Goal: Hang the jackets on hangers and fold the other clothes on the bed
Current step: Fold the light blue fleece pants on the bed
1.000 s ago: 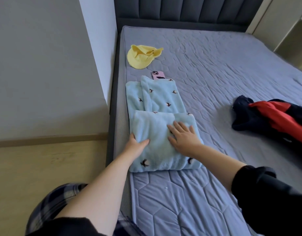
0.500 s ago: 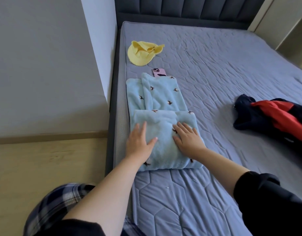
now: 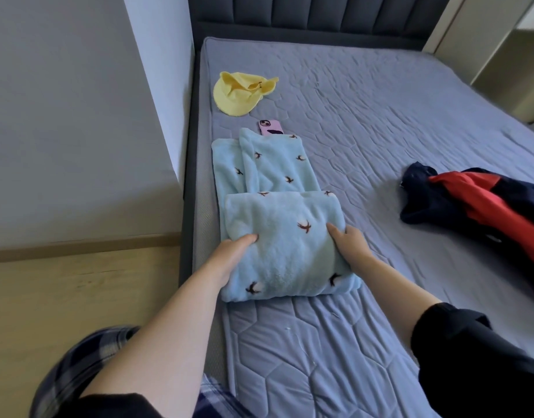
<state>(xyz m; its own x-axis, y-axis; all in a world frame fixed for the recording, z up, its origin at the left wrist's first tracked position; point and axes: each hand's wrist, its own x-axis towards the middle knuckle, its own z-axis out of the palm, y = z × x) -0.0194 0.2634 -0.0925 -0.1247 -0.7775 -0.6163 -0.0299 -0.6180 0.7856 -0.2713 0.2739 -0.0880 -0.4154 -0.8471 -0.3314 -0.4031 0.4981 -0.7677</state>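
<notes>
Folded blue garment (image 3: 277,245) at the bed's (image 3: 380,116) left edge.
The left hand (image 3: 232,253) and right hand (image 3: 351,241) each grasp one side.

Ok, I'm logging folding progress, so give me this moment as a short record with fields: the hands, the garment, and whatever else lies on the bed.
left hand: grips the left side of the light-blue garment, thumb on top
right hand: grips its right side, thumb on top
light-blue garment: near part folded over, far part flat on the bed
pink phone: at the garment's far edge, near end hidden
yellow cloth: beyond the phone, by the bed's left edge
red and navy jacket: crumpled on the right, not hung
</notes>
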